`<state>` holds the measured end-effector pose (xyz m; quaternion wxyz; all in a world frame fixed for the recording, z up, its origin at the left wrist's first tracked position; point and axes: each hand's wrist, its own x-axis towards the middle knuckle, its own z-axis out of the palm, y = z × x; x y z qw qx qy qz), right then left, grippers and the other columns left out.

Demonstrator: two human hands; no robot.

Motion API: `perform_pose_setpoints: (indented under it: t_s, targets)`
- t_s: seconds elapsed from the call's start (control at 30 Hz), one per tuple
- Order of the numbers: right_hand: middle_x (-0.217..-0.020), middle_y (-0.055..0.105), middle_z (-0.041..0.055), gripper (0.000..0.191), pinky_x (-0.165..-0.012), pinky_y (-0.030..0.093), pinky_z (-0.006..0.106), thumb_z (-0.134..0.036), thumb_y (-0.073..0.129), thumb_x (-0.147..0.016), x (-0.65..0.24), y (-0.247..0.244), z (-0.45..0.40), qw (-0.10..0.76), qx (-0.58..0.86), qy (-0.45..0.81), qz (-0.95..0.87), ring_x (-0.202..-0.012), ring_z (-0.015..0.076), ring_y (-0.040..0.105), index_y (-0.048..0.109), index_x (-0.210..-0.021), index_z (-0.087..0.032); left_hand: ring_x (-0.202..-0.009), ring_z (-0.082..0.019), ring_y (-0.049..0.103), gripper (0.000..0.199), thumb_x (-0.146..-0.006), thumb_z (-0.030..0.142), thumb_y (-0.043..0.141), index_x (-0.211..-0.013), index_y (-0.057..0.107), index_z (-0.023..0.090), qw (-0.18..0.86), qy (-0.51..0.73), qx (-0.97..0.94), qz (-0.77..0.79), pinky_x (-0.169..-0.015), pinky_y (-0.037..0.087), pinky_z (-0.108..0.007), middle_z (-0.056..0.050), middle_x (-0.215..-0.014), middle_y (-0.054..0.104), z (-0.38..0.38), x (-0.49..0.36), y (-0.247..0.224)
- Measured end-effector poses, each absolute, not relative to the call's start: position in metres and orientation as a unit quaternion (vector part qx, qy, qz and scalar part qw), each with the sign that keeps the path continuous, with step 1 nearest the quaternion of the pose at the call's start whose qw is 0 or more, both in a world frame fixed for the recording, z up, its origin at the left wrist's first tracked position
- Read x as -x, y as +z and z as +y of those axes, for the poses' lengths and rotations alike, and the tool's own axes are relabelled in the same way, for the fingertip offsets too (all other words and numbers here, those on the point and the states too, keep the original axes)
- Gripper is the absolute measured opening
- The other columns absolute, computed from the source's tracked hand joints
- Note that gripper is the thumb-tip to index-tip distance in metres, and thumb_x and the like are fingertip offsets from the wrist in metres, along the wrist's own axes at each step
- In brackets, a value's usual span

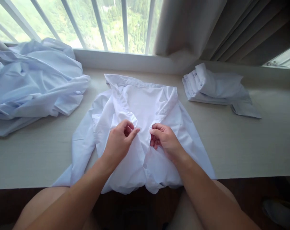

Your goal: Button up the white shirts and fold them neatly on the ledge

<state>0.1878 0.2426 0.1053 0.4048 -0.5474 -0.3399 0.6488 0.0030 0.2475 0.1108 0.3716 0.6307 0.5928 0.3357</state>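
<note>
A white shirt [145, 99] lies spread in front of me, its collar toward the window and its front parted. Its lower hem hangs slightly over the near edge, and one sleeve trails out on the left. My left hand [122, 137] pinches the left front edge of the shirt between thumb and fingers. Opposite it, my right hand [165, 139] grips the right front edge, thumb on top and fingers curled beneath. A gap between the two edges shows the inside of the shirt's back.
A rumpled heap of white shirts [36, 83] lies on the left of the pale ledge [245, 150]. Back right sits a folded stack of white cloth [209, 84] with a loose end trailing right. Behind are a barred window [111, 25] and a grey curtain [183, 28].
</note>
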Motion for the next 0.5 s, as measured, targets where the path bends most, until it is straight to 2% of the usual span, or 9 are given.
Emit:
perform_pose_setpoints:
  t_s: [0.17,0.37,0.5]
  targets:
    - [-0.055,0.060,-0.0021,0.016,-0.034,0.037,0.019,-0.032,0.068,-0.073,-0.202,0.104,0.247,0.339,0.566,0.659,-0.361,-0.045,0.0133,0.060,0.057,-0.071,-0.022,-0.067,-0.017,0.063,0.014,-0.084,0.039,0.074,-0.089,0.065,0.029,0.456,0.336,-0.600,0.565,-0.060,0.051,-0.031,0.001,-0.074,0.066,0.243,-0.012,0.099]
    - [-0.059,0.063,0.0003,0.030,-0.028,0.032,0.020,-0.046,0.076,-0.082,-0.211,0.095,0.248,0.273,0.655,0.566,-0.419,-0.041,0.0154,0.063,0.064,-0.080,-0.019,-0.068,-0.015,0.061,0.010,-0.083,0.030,0.073,-0.089,0.068,0.025,0.454,0.344,-0.601,0.561,-0.064,0.050,-0.031,0.001,-0.073,0.066,0.242,-0.018,0.089]
    - [-0.060,0.062,-0.0006,0.028,-0.028,0.031,0.019,-0.040,0.075,-0.085,-0.204,0.094,0.246,0.278,0.652,0.539,-0.456,-0.042,0.0149,0.064,0.059,-0.073,-0.019,-0.069,-0.014,0.060,0.008,-0.082,0.026,0.073,-0.086,0.067,0.023,0.448,0.353,-0.610,0.551,-0.066,0.050,-0.031,0.000,-0.076,0.067,0.235,-0.023,0.088]
